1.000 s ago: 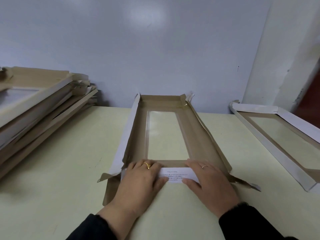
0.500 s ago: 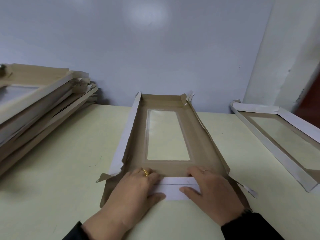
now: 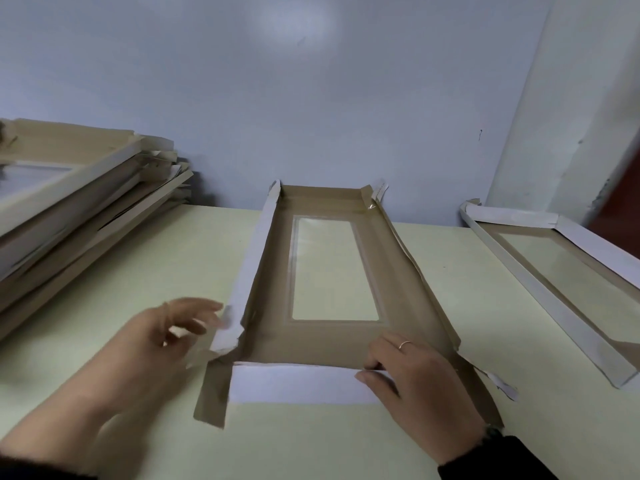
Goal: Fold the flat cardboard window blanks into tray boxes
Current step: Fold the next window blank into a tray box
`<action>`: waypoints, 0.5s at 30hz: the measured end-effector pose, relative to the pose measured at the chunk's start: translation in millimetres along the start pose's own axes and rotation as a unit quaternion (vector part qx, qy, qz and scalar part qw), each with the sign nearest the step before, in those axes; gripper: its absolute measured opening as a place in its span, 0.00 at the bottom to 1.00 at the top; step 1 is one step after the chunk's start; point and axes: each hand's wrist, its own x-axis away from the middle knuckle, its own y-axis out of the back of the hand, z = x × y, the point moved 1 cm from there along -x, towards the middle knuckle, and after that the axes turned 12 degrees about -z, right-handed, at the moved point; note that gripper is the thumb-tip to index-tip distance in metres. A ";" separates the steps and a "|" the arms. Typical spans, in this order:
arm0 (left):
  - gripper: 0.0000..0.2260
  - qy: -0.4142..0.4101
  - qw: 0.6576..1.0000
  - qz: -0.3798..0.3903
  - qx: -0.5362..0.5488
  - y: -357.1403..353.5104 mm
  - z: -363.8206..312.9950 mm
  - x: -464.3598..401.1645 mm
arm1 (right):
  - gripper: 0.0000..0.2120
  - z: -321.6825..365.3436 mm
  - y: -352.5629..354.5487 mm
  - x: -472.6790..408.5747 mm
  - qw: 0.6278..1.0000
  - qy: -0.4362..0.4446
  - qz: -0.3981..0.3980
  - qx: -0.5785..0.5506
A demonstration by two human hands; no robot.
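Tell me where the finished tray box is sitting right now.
In the head view, the finished tray box lies on the table's right side near the wall corner, apart from the half-folded blank at center that the right hand holds.

The box blank (image 3: 325, 344) is thin cardboard, matt brown on its inner face and smooth white on its outer flaps. Its window (image 3: 332, 268) is a clear glossy plastic film that catches the light. The tabletop (image 3: 138, 271) under the blank is smooth, pale yellow-green, with a faint sheen. Left of the blank, the stack (image 3: 76, 195) shows the same brown and off-white card. Right of it, the folded tray (image 3: 554, 289) is white card with a shiny film pane. The wall (image 3: 311, 98) behind is matt, painted pale blue.
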 end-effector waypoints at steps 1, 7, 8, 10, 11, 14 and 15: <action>0.28 0.014 0.999 0.043 0.003 0.5 4.8 1.9 | 0.17 1.0 2.6 -0.8 1.000 0.010 -0.005 -0.002; 0.24 0.052 0.983 0.167 0.048 1.7 10.7 6.8 | 0.20 9.3 20.9 -2.1 0.992 0.124 0.019 0.008; 0.22 0.057 0.980 0.179 0.069 1.6 9.7 7.1 | 0.20 10.8 21.6 0.0 0.990 0.138 0.031 0.003; 0.15 0.066 0.975 0.186 0.098 1.2 9.5 6.8 | 0.23 12.8 21.9 5.8 0.987 0.152 0.060 -0.004; 0.10 0.073 0.974 0.183 0.108 0.6 9.1 6.4 | 0.24 13.2 21.8 8.5 0.985 0.154 0.074 -0.008; 0.05 0.087 0.975 0.167 0.116 -0.1 7.5 5.2 | 0.25 12.5 22.9 11.9 0.983 0.139 0.114 -0.021; 0.05 0.081 0.978 0.161 0.109 -0.1 6.8 4.9 | 0.22 12.4 24.1 11.8 0.983 0.131 0.126 -0.025</action>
